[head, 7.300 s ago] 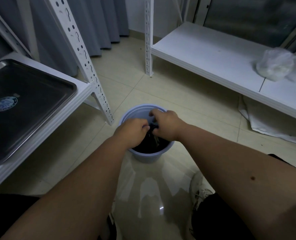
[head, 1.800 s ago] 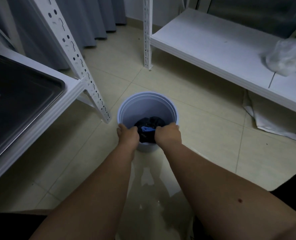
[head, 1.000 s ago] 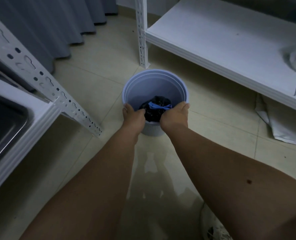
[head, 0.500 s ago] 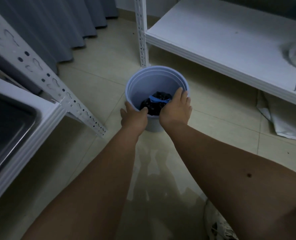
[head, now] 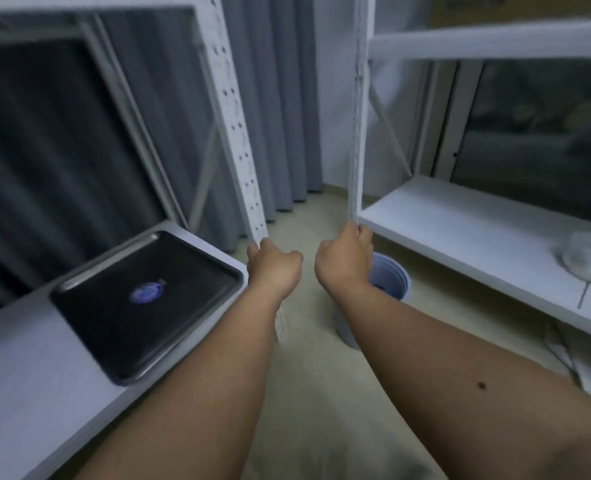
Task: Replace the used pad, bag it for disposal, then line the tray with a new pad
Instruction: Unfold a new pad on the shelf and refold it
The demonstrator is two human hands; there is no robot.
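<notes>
The dark metal tray (head: pixel 114 327) lies bare on the left white shelf, with only a round blue sticker at its middle. The pale blue bucket (head: pixel 392 282) stands on the floor, partly hidden behind my right hand (head: pixel 344 261); something dark shows inside it. My left hand (head: pixel 275 268) and my right hand hang in the air between the two racks. Both have loosely curled fingers and hold nothing. The picture is blurred.
A white perforated rack post (head: pixel 238 133) rises just behind my left hand, another post (head: pixel 358 116) behind my right. A crumpled clear plastic bundle (head: pixel 588 261) sits on the right lower shelf (head: pixel 477 230). A white sheet (head: pixel 585 368) lies on the floor under that shelf. Grey curtains hang behind.
Both hands have let go of the bucket and risen away from it. My view has swung up and back, so the tray is in full view again.
</notes>
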